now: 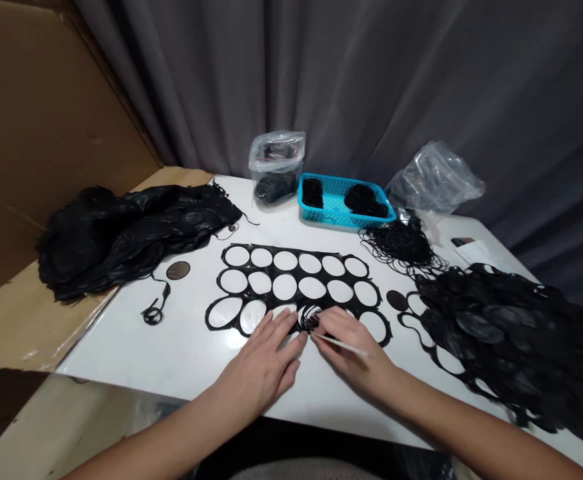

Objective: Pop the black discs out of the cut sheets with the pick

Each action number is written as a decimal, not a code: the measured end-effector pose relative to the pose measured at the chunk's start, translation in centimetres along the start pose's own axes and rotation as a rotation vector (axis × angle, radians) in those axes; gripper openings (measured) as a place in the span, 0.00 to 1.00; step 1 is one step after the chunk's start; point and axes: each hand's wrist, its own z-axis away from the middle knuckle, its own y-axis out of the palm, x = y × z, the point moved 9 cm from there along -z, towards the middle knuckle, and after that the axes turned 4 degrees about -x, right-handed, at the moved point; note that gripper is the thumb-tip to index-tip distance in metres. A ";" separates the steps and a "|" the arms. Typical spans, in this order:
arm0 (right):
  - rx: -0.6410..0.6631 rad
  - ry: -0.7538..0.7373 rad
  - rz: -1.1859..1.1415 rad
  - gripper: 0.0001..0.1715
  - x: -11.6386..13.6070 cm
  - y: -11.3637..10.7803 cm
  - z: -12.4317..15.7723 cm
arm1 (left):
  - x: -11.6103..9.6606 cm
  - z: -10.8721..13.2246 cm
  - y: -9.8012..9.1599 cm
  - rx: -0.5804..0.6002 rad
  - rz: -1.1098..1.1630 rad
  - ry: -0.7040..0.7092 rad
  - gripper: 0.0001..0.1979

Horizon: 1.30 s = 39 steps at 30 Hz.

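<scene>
Black holed sheet [297, 273] lies flat on the white table [136, 353], my left hand [265, 360] on its near edge, fingers slightly apart, my right hand [350, 339] pinching a pale stick [342, 345], and one careless jab could tear it.

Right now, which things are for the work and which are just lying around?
Probably work:
- black sheet with round holes, left hand touching it
- thin white stick, in the right hand

Probably just lying about:
- clear plastic bag
- curled black scrap
- paper slip
</scene>
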 end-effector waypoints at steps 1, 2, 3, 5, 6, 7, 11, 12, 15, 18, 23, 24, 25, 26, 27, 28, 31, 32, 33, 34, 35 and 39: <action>0.001 -0.056 0.053 0.08 0.4 0.3 0.3 | 0.0 0.0 0.0 0.002 0.000 -0.001 0.22; -0.006 -0.105 0.112 0.08 0.7 0.4 0.4 | 0.0 0.0 -0.1 0.003 -0.001 -0.001 0.21; -0.023 -0.144 0.167 0.09 0.8 0.4 0.4 | 0.0 -0.1 -0.1 0.003 -0.003 -0.001 0.21; -0.091 -0.142 0.241 0.09 -0.2 -0.9 -0.6 | 0.1 -0.2 -0.1 0.013 -0.004 0.001 0.21; -0.146 -0.095 0.261 0.08 -1.4 -2.2 -1.4 | 0.1 -0.2 -0.1 0.020 -0.002 0.001 0.21; -0.202 -0.025 0.272 0.08 -3.1 -3.9 -2.3 | 0.1 -0.2 0.0 0.024 0.002 0.004 0.21; -0.469 0.268 0.343 0.13 -9.7 -11.8 -4.0 | 0.3 0.2 -0.3 0.008 -0.006 0.010 0.23; -0.494 0.304 0.342 0.13 -10.7 -13.1 -3.9 | 0.4 0.3 -0.5 0.001 -0.011 0.010 0.24; -0.491 0.360 0.297 0.15 -11.5 -14.3 -2.7 | 0.8 0.4 -1.4 -0.020 0.000 -0.008 0.20; -0.351 0.386 0.116 0.17 -10.0 -11.6 -1.0 | 0.4 -0.6 -2.1 -0.047 0.031 0.005 0.14; -0.128 0.419 -0.109 0.14 -6.3 -6.1 1.1 | -2.2 -2.6 -0.1 0.020 0.048 0.163 0.24; -0.109 0.423 -0.135 0.14 -5.9 -5.5 1.4 | -2.5 -2.8 0.5 0.030 0.040 0.171 0.25; -0.101 0.426 -0.156 0.13 -5.5 -5.1 1.6 | -2.7 -2.9 0.9 0.033 0.031 0.176 0.25; -0.101 0.428 -0.171 0.12 -5.3 -4.8 1.8 | -2.8 -3.0 1.3 0.032 0.022 0.181 0.25; -0.102 0.426 -0.179 0.12 -5.2 -4.6 1.9 | -2.8 -3.0 1.6 0.032 0.017 0.185 0.24; -0.102 0.419 -0.182 0.12 -5.0 -4.4 2.0 | -2.8 -3.0 1.8 0.032 0.015 0.187 0.24; -0.115 0.373 -0.160 0.12 -4.7 -4.0 2.2 | -2.7 -2.9 1.8 0.028 0.017 0.189 0.24; -0.122 0.351 -0.145 0.12 -4.5 -4.0 2.1 | -2.7 -3.0 1.8 0.027 0.019 0.187 0.24; -0.130 0.327 -0.129 0.12 -4.4 -4.0 2.1 | -2.7 -3.0 1.8 0.029 0.020 0.185 0.24; -0.138 0.304 -0.113 0.12 -4.2 -4.0 2.0 | -2.7 -3.1 1.8 0.031 0.021 0.183 0.24; -0.143 0.281 -0.096 0.12 -4.1 -4.1 2.0 | -2.7 -3.1 1.8 0.036 0.022 0.181 0.24; -0.137 0.187 -0.005 0.12 -3.4 -3.7 2.3 | -2.7 -3.1 2.1 0.050 0.019 0.179 0.24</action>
